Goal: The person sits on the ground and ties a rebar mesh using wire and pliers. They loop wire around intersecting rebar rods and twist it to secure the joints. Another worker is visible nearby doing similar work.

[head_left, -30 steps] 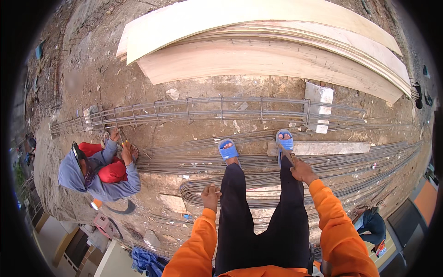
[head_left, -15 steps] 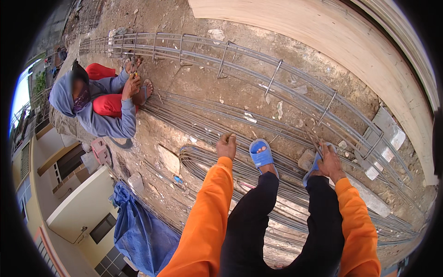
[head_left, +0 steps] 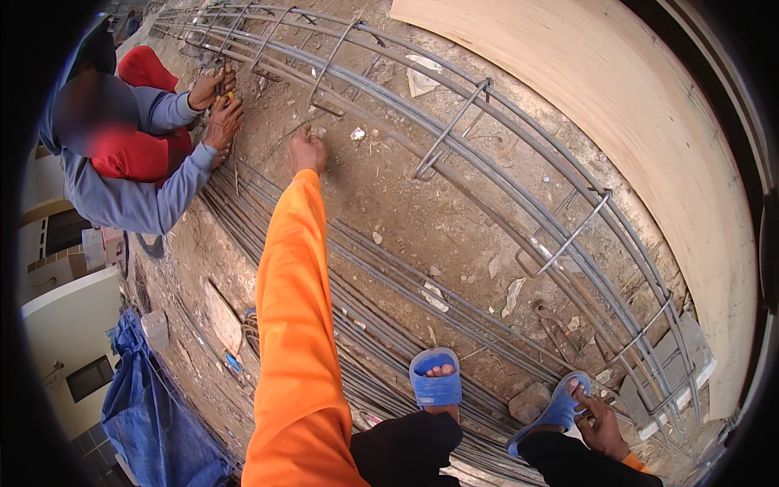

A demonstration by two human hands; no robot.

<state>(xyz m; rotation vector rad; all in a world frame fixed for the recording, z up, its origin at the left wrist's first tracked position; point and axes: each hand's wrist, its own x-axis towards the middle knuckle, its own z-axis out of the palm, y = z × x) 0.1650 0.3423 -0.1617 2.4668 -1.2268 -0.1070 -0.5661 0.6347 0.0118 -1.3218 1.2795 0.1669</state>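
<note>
My left hand [head_left: 308, 152] is stretched far forward with its fingers curled, beside the near side of a long steel rebar cage [head_left: 454, 138]. A thin wire on the dirt runs by its fingertips; whether the fingers hold anything is hidden. My right hand [head_left: 600, 426] rests low by my right foot, fingers apart and touching the blue slipper [head_left: 561, 406]. Rusty pincers [head_left: 553, 329] lie on the ground between that slipper and the cage. The cage is made of long bars with square stirrups around them.
A crouching co-worker [head_left: 130, 191] at the left works with yellow-handled pliers at the cage. Loose rebars [head_left: 357, 300] lie under my feet. Plywood [head_left: 600, 89] borders the far right; a concrete block [head_left: 682, 365] sits under the cage end. A blue tarp [head_left: 154, 406] hangs lower left.
My left hand has reached forward and left toward the cage and the co-worker. My right hand has moved lower, apart from the pincers. My view has come closer to the ground.
</note>
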